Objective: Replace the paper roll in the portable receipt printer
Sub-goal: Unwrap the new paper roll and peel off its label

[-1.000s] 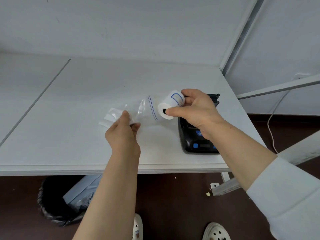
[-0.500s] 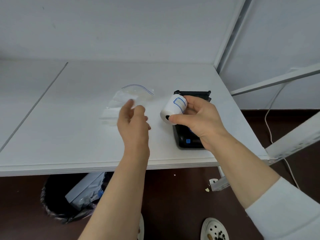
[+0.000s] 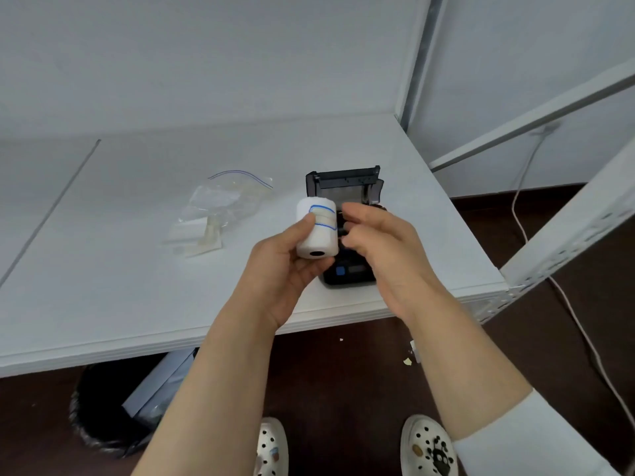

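A white paper roll (image 3: 316, 231) with a blue-edged sticker sits in my left hand (image 3: 285, 266), held above the table near its front edge, core hole facing me. My right hand (image 3: 381, 242) is right beside the roll, fingertips curled at the sticker's edge; whether they pinch it I cannot tell. Behind both hands lies the black portable receipt printer (image 3: 347, 187) with its lid standing open; the paper bay is partly hidden by my fingers. Its blue button (image 3: 340, 270) shows below the roll.
A clear zip bag (image 3: 220, 211) with a blue seal line lies on the white table (image 3: 103, 269) left of the printer. A bin with a black liner (image 3: 103, 417) stands under the table. A white cable (image 3: 536, 255) hangs at the right by the metal rack frame.
The roll passed from my right hand into my left. My left hand let go of the zip bag, which now lies on the table. My right hand moved to the sticker.
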### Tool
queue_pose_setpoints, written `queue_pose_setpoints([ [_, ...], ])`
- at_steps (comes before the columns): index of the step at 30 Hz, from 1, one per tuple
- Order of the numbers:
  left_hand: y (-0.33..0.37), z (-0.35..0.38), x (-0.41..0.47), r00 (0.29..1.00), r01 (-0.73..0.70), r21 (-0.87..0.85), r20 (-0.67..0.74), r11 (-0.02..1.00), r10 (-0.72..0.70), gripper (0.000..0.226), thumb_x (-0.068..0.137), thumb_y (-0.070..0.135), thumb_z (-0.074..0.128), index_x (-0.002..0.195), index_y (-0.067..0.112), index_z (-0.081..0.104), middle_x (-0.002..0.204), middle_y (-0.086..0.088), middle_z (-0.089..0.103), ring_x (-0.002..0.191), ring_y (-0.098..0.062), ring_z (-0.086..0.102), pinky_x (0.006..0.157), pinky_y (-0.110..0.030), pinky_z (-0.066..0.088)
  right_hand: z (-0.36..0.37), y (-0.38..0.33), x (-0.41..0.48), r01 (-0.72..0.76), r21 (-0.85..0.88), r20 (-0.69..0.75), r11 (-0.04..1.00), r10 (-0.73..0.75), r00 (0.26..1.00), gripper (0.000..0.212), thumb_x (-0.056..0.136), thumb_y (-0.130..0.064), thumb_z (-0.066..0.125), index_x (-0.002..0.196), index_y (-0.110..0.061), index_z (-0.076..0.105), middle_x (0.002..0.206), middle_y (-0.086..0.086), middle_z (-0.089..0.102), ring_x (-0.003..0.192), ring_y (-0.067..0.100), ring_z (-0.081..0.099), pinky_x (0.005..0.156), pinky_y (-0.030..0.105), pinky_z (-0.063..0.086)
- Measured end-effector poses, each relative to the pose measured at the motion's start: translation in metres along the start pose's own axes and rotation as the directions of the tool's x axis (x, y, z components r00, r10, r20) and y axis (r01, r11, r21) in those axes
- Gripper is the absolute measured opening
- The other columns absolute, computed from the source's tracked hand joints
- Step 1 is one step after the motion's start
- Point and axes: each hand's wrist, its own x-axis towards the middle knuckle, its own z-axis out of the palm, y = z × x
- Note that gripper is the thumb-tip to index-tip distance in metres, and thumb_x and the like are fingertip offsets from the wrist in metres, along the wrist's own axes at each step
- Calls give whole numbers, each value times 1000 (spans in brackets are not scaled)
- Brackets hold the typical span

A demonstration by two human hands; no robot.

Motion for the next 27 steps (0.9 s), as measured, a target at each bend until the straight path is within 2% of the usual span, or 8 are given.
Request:
queue_pose_setpoints([
  [3, 0, 3, 0, 1000, -11, -7, 13, 1000, 11, 24, 90, 24, 55, 101, 7, 68, 101, -11, 68, 88, -21, 66, 69, -25, 59, -2, 0, 1, 26, 49, -15, 998, -25, 1000, 21, 86, -3, 57, 93, -19, 70, 98, 2, 71, 91, 15, 68, 86, 29, 56],
  [8, -1, 6, -2, 995, -76, 68, 63, 995, 72, 17, 88, 17, 57, 94, 7, 70, 87, -7, 74, 85, -19, 71, 74, -27, 59, -8, -3, -1, 123, 7, -25, 992, -123, 992, 11, 83, -8, 65, 90, -13, 71, 92, 9, 72, 82, 17, 69, 78, 27, 58],
  [12, -2, 6, -6, 991, -98, 123, 98, 988, 86, 19, 85, 10, 60, 101, 4, 69, 88, -6, 75, 86, -17, 71, 78, -28, 59, -10, -7, -3, 153, -33, -48, 988, -155, 987, 12, 78, -3, 69, 80, -15, 70, 83, 5, 70, 71, 12, 66, 68, 19, 57],
  [18, -2, 4, -8, 987, -133, 203, 118, 970, 111, 27, 80, 1, 65, 107, 4, 67, 96, -10, 73, 90, -18, 70, 81, -28, 58, -9, -7, -4, 175, -88, -41, 981, -179, 983, 14, 76, -3, 71, 76, -17, 69, 81, 4, 70, 71, 11, 66, 68, 19, 57],
  [22, -1, 1, -7, 985, -155, 260, 118, 953, 128, 28, 79, 2, 67, 106, 8, 69, 96, -10, 74, 90, -20, 71, 83, -30, 57, -8, -8, -4, 176, -87, -20, 981, -178, 984, 15, 75, -2, 72, 74, -16, 68, 76, 2, 68, 58, 2, 63, 55, 13, 52],
  [27, -1, -1, -7, 984, -166, 323, 119, 932, 135, 31, 79, 2, 68, 110, 7, 67, 101, -14, 72, 93, -22, 69, 87, -33, 57, -8, -7, -3, 187, -160, 11, 969, -187, 982, 14, 76, -4, 72, 74, -17, 66, 74, 5, 66, 63, 13, 64, 53, 16, 53],
])
